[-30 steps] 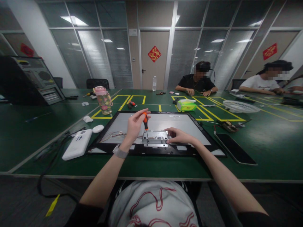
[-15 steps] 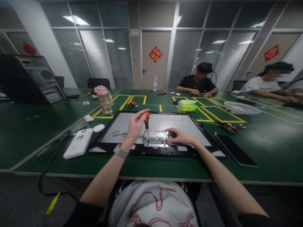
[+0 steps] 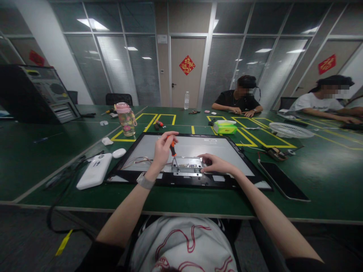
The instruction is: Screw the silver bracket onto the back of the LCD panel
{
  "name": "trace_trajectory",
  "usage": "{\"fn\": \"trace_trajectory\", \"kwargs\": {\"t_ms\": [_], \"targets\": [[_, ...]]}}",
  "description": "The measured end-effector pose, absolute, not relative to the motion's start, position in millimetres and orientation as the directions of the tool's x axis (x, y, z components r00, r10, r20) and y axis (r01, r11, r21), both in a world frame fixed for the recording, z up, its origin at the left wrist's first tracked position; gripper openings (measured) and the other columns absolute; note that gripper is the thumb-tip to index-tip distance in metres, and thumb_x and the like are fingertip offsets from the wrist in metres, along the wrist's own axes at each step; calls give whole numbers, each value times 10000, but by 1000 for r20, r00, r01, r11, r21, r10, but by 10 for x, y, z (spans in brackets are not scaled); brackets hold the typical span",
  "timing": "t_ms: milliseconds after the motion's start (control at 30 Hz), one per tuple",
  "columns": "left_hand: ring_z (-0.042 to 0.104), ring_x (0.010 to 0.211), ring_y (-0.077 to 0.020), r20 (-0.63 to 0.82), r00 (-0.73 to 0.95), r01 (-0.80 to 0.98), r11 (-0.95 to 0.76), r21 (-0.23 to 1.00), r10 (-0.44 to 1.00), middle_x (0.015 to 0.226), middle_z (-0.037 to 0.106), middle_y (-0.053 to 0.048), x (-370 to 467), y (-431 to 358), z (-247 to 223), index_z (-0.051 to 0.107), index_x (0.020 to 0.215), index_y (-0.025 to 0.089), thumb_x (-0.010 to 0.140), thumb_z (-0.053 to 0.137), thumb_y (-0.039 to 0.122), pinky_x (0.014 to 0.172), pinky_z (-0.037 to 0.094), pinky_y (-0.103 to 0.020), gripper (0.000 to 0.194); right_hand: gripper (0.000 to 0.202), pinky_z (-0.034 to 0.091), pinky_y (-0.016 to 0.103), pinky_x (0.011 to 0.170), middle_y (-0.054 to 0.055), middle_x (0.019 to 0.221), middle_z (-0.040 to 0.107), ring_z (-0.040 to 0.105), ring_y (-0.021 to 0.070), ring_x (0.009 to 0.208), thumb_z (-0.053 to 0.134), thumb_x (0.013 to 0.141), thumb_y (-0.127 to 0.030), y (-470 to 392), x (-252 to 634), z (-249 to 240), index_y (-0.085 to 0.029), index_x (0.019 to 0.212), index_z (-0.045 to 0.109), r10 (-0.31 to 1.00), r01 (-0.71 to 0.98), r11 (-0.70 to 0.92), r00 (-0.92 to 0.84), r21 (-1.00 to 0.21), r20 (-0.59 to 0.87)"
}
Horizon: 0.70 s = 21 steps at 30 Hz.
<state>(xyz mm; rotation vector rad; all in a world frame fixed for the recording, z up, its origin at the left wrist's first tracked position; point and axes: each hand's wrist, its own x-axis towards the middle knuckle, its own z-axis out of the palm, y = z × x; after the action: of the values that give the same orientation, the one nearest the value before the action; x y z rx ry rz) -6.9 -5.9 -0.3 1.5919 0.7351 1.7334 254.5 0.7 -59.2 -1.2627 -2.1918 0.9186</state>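
A flat panel [image 3: 195, 145] with a black frame lies on the green table before me. On its near part sits a silver metal bracket [image 3: 187, 163] with connectors along its edge. My left hand [image 3: 162, 151] grips an orange and black screwdriver [image 3: 172, 147], its shaft slanting down to the bracket's left end. My right hand [image 3: 217, 163] holds the bracket's right end between thumb and fingers. Thin wires [image 3: 141, 160] run from the bracket to the left over the panel.
A white power bank [image 3: 94, 171] and a cup-like pink bottle [image 3: 125, 119] stand left of the panel. To the right are a black phone [image 3: 283, 180] and a green tissue pack [image 3: 225, 127]. A person [image 3: 239, 98] sits across the table.
The screwdriver has tilted, its handle moving slightly left, and the fingers of my left hand have shifted around it. My right hand has stayed on the bracket.
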Motion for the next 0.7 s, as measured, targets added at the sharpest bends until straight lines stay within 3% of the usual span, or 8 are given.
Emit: {"fn": "trace_trajectory", "kwargs": {"t_ms": [200, 333, 433, 567, 700], "targets": [[590, 786, -161, 613, -11, -210, -602, 771, 790, 841, 657, -53, -79, -20, -31, 708, 917, 168, 862, 492, 319, 708, 453, -275, 270, 701, 440, 307, 747, 30, 907, 533, 508, 170, 803, 766, 659, -458, -8, 2535, -562, -153, 1258, 567, 872, 579, 361, -487, -731, 44], [518, 687, -131, 638, -26, -79, -638, 766, 769, 767, 574, -25, -80, -65, -6, 716, 960, 181, 875, 518, 332, 651, 423, -256, 262, 715, 435, 310, 748, 33, 912, 520, 505, 171, 809, 762, 665, -460, -8, 2537, -560, -138, 1269, 555, 871, 578, 354, -490, -735, 34], [512, 693, -122, 673, -64, 27, -673, 739, 737, 782, 563, -18, -66, -107, 18, 721, 889, 187, 816, 633, 317, 652, 411, -246, 174, 715, 432, 307, 752, 29, 910, 517, 507, 170, 812, 765, 661, -462, -6, 2539, -569, -141, 1266, 558, 870, 573, 353, -491, -740, 36], [502, 702, -118, 713, -129, 88, -708, 701, 690, 757, 543, -10, -41, -146, 39, 711, 766, 181, 751, 710, 279, 648, 400, -238, 99, 711, 428, 302, 751, 26, 904, 519, 502, 168, 811, 770, 659, -458, -7, 2540, -567, -154, 1266, 559, 871, 574, 355, -490, -738, 38], [507, 707, -114, 725, -102, 97, -719, 688, 681, 753, 538, -9, -35, -144, 41, 730, 813, 179, 771, 692, 282, 653, 410, -230, 118, 708, 428, 298, 747, 25, 904, 519, 498, 168, 811, 768, 659, -462, -9, 2537, -558, -161, 1264, 558, 873, 582, 353, -487, -733, 33]]}}
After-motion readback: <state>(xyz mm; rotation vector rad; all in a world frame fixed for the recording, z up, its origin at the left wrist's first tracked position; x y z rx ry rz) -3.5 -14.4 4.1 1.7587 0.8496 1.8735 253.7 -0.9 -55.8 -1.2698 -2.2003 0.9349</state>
